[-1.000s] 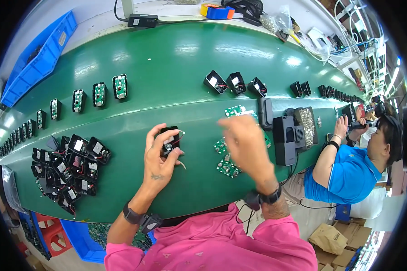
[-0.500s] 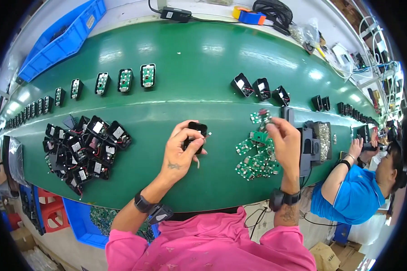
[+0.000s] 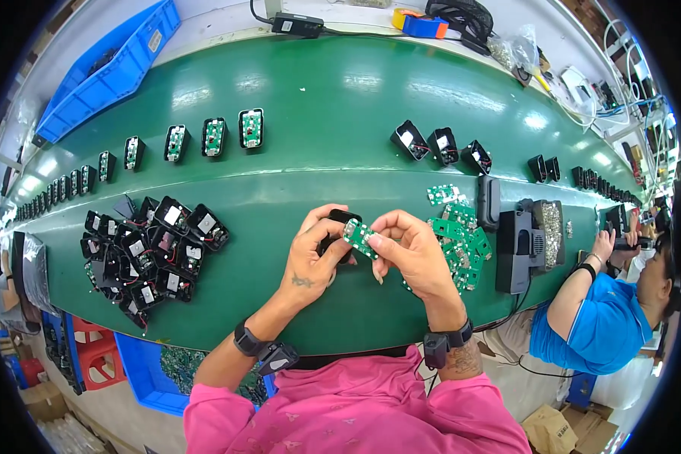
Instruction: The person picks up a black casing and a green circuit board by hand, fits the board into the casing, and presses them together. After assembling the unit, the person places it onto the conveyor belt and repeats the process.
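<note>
My left hand (image 3: 310,253) is closed around a small black plastic casing (image 3: 343,217), most of it hidden by my fingers. Pinched in my right hand (image 3: 412,253) is a green circuit board (image 3: 359,237), tilted close against the casing's open side. Whether the two touch I cannot tell. To the right of my right hand lies a loose pile of green circuit boards (image 3: 461,242). A heap of open black casings (image 3: 147,253), some with red wires and white parts inside, sits left of my left hand.
Casings fitted with boards (image 3: 214,137) form a row at the far left; open casings (image 3: 443,147) stand at the far right. Beyond the board pile are a dark grey device (image 3: 514,250) and a box of small metal parts (image 3: 550,227). A co-worker (image 3: 594,318) sits at right.
My right hand has moved left from the board pile to my left hand, bringing a circuit board along. My left hand still holds the casing.
</note>
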A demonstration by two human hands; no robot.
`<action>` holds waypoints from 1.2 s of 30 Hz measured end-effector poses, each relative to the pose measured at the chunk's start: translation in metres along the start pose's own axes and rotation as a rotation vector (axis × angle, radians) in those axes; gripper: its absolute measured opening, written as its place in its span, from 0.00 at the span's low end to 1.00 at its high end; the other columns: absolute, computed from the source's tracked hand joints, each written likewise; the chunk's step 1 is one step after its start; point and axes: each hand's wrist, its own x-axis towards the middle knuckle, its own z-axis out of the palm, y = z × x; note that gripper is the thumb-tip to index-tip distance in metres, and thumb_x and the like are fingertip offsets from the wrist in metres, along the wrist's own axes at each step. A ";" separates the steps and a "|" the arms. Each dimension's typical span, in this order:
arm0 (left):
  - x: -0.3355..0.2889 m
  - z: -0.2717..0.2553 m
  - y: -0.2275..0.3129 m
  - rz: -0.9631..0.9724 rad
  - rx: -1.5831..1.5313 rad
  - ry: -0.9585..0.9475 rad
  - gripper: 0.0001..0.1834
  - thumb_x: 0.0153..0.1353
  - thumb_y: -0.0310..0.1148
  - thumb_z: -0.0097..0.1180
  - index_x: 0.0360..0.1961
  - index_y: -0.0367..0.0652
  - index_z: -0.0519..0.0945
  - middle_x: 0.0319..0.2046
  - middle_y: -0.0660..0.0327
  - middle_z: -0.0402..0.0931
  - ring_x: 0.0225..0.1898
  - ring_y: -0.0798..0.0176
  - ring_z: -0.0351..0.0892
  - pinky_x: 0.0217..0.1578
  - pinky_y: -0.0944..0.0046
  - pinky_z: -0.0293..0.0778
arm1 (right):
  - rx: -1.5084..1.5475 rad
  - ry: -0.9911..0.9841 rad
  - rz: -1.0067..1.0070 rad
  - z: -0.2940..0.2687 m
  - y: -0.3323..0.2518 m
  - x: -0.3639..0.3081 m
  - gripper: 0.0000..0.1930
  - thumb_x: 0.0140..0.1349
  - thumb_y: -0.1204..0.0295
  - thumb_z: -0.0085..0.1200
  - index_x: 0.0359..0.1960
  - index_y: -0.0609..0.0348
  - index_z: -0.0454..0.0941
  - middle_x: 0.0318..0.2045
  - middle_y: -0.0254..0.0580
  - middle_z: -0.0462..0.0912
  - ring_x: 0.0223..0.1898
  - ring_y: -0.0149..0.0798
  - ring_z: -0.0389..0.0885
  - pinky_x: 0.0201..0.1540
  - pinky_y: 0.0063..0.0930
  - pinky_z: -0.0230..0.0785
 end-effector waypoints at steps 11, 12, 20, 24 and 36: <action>0.003 -0.008 -0.007 0.052 0.169 -0.020 0.06 0.63 0.23 0.56 0.41 0.38 0.78 0.59 0.52 0.68 0.39 0.69 0.80 0.30 0.73 0.74 | 0.002 -0.077 0.048 -0.001 0.003 -0.001 0.09 0.65 0.75 0.60 0.43 0.67 0.77 0.31 0.38 0.81 0.22 0.27 0.79 0.24 0.19 0.74; 0.002 -0.008 -0.006 0.027 0.149 -0.024 0.10 0.60 0.23 0.59 0.43 0.39 0.78 0.58 0.50 0.69 0.44 0.64 0.80 0.39 0.69 0.78 | 0.002 -0.078 0.047 -0.001 0.004 0.000 0.09 0.65 0.75 0.60 0.43 0.67 0.77 0.31 0.38 0.81 0.22 0.27 0.79 0.24 0.19 0.74; -0.001 0.001 0.002 -0.041 -0.125 -0.007 0.35 0.60 0.23 0.58 0.68 0.38 0.61 0.59 0.53 0.68 0.48 0.67 0.78 0.44 0.67 0.81 | -0.225 0.135 -0.129 0.005 0.017 0.007 0.09 0.64 0.77 0.60 0.42 0.66 0.75 0.32 0.36 0.81 0.27 0.22 0.80 0.27 0.17 0.72; 0.003 -0.004 0.002 -0.127 -0.157 -0.085 0.35 0.65 0.26 0.54 0.72 0.41 0.56 0.62 0.55 0.64 0.55 0.65 0.73 0.44 0.66 0.82 | -0.296 0.102 -0.159 0.007 0.019 0.006 0.10 0.64 0.79 0.60 0.44 0.65 0.73 0.32 0.35 0.80 0.28 0.22 0.79 0.27 0.16 0.73; 0.003 -0.011 0.011 -0.233 -0.200 -0.130 0.35 0.66 0.24 0.53 0.72 0.37 0.55 0.54 0.50 0.75 0.31 0.62 0.85 0.23 0.71 0.81 | -0.310 0.100 -0.256 0.007 0.026 0.008 0.07 0.65 0.79 0.60 0.43 0.65 0.78 0.32 0.33 0.82 0.30 0.20 0.77 0.30 0.14 0.69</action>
